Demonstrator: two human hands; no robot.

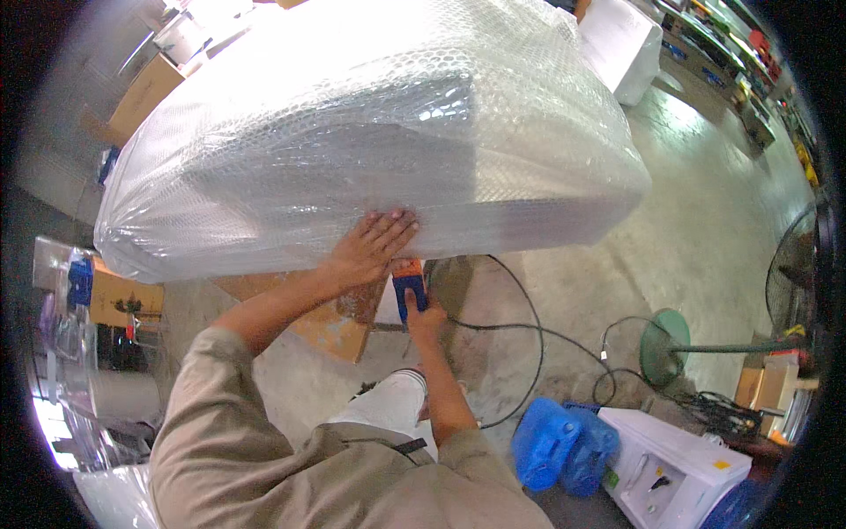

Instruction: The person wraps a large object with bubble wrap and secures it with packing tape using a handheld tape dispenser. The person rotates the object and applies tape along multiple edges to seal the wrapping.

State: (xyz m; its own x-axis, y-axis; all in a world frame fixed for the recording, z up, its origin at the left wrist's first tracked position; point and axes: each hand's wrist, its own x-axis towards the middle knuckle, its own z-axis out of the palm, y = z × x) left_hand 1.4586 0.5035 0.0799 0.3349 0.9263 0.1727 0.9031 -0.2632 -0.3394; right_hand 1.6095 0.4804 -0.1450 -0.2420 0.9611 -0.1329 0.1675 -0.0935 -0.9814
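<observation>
A large, bulky item (352,159) wrapped in clear bubble wrap fills the upper middle of the view. My left hand (374,242) lies on its near lower edge, fingers stretched out and pressed on the wrap. Just below it, my right hand (423,316) grips a blue-and-orange handheld tool (409,280), its orange end up against the underside of the wrapped edge. What that end touches is hidden under the wrap and my left hand. A black cable (502,327) runs rightward near my right hand across the floor.
Flattened cardboard (326,322) lies on the floor beneath the wrapped item. To the right are a green round fan base (665,344), blue jugs (551,445) and a white box-shaped unit (679,467). A cardboard box (123,295) stands at the left.
</observation>
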